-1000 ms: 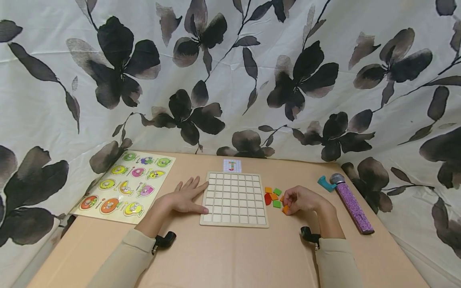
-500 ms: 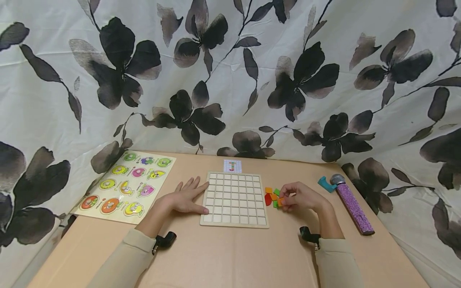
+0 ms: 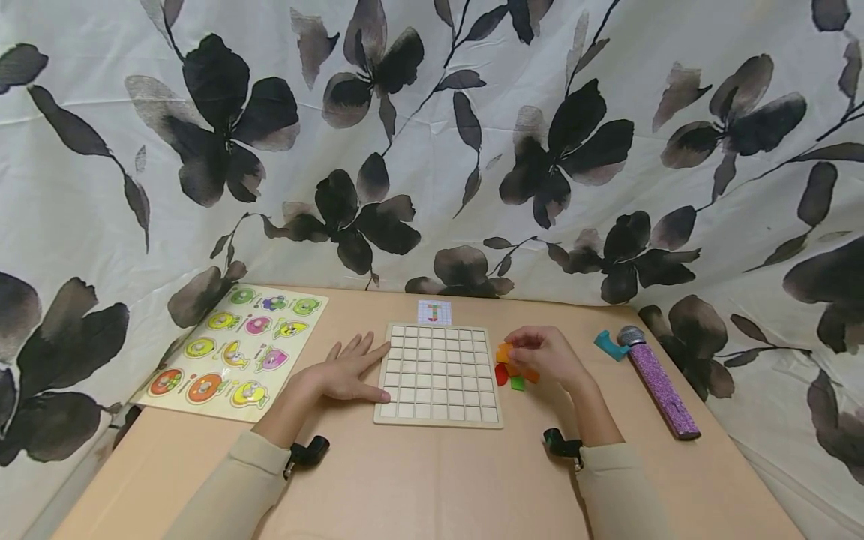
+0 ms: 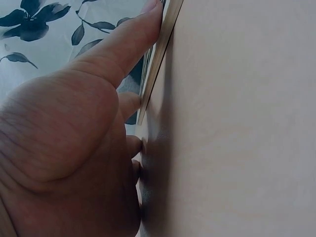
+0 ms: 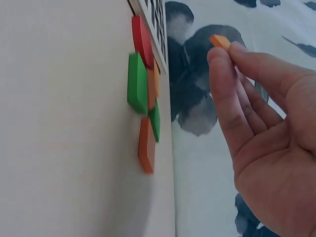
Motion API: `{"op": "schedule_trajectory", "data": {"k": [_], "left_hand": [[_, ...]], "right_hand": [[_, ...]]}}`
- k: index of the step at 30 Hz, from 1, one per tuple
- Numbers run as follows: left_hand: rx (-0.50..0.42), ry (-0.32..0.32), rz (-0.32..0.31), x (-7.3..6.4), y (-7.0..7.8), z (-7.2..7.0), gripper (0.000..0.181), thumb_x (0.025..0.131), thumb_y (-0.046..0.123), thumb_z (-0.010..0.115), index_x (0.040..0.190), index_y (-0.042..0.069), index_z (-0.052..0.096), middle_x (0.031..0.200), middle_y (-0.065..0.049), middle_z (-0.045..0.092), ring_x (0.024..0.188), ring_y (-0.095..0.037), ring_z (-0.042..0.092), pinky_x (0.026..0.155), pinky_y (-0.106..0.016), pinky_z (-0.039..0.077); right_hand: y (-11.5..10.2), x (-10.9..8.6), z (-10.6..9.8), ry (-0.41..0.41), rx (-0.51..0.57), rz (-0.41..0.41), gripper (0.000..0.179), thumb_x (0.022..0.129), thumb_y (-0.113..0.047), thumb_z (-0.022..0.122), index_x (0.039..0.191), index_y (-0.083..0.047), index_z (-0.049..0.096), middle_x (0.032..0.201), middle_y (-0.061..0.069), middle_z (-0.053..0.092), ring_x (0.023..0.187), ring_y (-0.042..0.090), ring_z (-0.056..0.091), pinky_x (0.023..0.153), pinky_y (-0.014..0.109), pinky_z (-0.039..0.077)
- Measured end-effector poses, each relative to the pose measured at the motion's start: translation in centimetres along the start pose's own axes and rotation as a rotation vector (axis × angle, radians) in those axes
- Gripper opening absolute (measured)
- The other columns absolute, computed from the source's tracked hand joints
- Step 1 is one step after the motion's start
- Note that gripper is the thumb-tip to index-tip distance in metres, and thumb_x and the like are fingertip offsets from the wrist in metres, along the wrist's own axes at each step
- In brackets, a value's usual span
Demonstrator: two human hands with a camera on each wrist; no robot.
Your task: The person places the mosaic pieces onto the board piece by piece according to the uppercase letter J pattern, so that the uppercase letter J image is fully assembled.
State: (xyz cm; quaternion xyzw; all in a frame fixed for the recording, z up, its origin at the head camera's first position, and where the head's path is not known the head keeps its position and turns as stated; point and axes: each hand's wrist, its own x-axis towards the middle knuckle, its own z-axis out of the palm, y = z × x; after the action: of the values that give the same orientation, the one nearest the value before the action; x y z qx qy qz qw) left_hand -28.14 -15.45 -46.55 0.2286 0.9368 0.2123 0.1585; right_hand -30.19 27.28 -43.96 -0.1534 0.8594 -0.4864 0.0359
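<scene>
Where the table (image 3: pixel 432 487) runs nearest, two beige sleeves (image 3: pixel 229 487) come in, one per side, a black device (image 3: pixel 310 452) on each wrist. Left hand (image 3: pixel 347 375): fingers straight and spread, thumb on the left edge of the grid board (image 3: pixel 440 381), which lies flat mid-table. Right hand (image 3: pixel 548 356): thumb and fingertips pinch an orange piece (image 5: pixel 220 41), held up off the table, right of the board.

Loose pieces sit under and beside that hand. Green piece (image 3: pixel 517 383) is nearest; red piece (image 3: pixel 501 375) is just beside the board's right edge; another orange one (image 5: pixel 146 145) is near the fingers. Second green piece (image 5: pixel 156 121) shows in the right wrist view; others overlap, can't tell exact count.

Far right: purple glittery microphone (image 3: pixel 660 386), slanted, teal item (image 3: pixel 610 346) by its head. Far left: fruit sticker sheet (image 3: pixel 250 349), flat. Small gridded card (image 3: pixel 434 312) with a coloured mark is just past the board's far edge. Floral cloth (image 3: pixel 459 150) hangs behind everything.
</scene>
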Motion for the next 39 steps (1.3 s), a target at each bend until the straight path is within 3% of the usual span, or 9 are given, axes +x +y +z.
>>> {"op": "schedule_trajectory", "data": {"k": [5, 11, 17, 27, 34, 39], "left_hand": [[0.009, 0.001, 0.001, 0.0, 0.0, 0.0, 0.109, 0.085, 0.071, 0.070, 0.168, 0.020, 0.021, 0.174, -0.024, 0.001, 0.161, -0.046, -0.004, 0.124, -0.071, -0.005], [-0.046, 0.010, 0.022, 0.0, -0.2, 0.2, 0.112, 0.083, 0.073, 0.071, 0.168, 0.018, 0.023, 0.173, -0.027, 0.001, 0.160, -0.049, -0.005, 0.122, -0.073, -0.007], [-0.053, 0.018, 0.027, 0.1, -0.5, 0.5, 0.114, 0.081, 0.078, 0.069, 0.168, 0.021, 0.023, 0.174, -0.025, 0.000, 0.160, -0.048, -0.006, 0.122, -0.073, -0.008], [-0.023, 0.001, 0.015, -0.3, 0.3, -0.1, 0.112, 0.084, 0.072, 0.071, 0.168, 0.017, 0.022, 0.173, -0.026, 0.001, 0.160, -0.048, -0.005, 0.123, -0.072, -0.006], [-0.010, 0.005, 0.000, 0.0, 0.0, 0.1, 0.110, 0.085, 0.069, 0.072, 0.168, 0.019, 0.021, 0.174, -0.023, 0.000, 0.161, -0.045, -0.006, 0.125, -0.070, -0.006], [-0.036, 0.011, 0.029, 0.1, -0.3, 0.2, 0.112, 0.083, 0.073, 0.071, 0.168, 0.019, 0.022, 0.173, -0.027, 0.000, 0.160, -0.049, -0.007, 0.122, -0.073, -0.009]], "right_hand": [[-0.8, 0.6, 1.2, 0.026, -0.014, -0.033, 0.028, 0.093, -0.002, 0.076, 0.121, -0.001, 0.072, 0.109, 0.021, 0.073, 0.090, 0.027, 0.067, 0.078, 0.021, 0.059], [-1.6, 1.8, 3.0, 0.064, -0.025, -0.060, 0.028, 0.093, -0.007, 0.077, 0.122, -0.005, 0.074, 0.109, 0.015, 0.075, 0.091, 0.030, 0.067, 0.077, 0.029, 0.061], [-2.5, 2.9, 5.0, 0.093, -0.053, -0.075, 0.028, 0.092, -0.007, 0.079, 0.119, -0.004, 0.076, 0.104, 0.012, 0.074, 0.089, 0.024, 0.064, 0.075, 0.021, 0.056], [-3.9, 4.4, 7.7, 0.166, 0.030, -0.041, 0.028, 0.091, -0.003, 0.078, 0.119, -0.001, 0.075, 0.100, 0.013, 0.072, 0.086, 0.022, 0.063, 0.071, 0.019, 0.053], [-5.1, 5.2, 9.2, 0.214, 0.062, -0.023, 0.028, 0.091, -0.002, 0.079, 0.119, -0.001, 0.076, 0.099, 0.013, 0.073, 0.086, 0.021, 0.063, 0.070, 0.019, 0.053], [-5.9, 5.8, 10.7, 0.246, 0.106, -0.018, 0.028, 0.091, -0.002, 0.079, 0.118, 0.000, 0.076, 0.100, 0.013, 0.072, 0.087, 0.020, 0.064, 0.072, 0.018, 0.055]]}}
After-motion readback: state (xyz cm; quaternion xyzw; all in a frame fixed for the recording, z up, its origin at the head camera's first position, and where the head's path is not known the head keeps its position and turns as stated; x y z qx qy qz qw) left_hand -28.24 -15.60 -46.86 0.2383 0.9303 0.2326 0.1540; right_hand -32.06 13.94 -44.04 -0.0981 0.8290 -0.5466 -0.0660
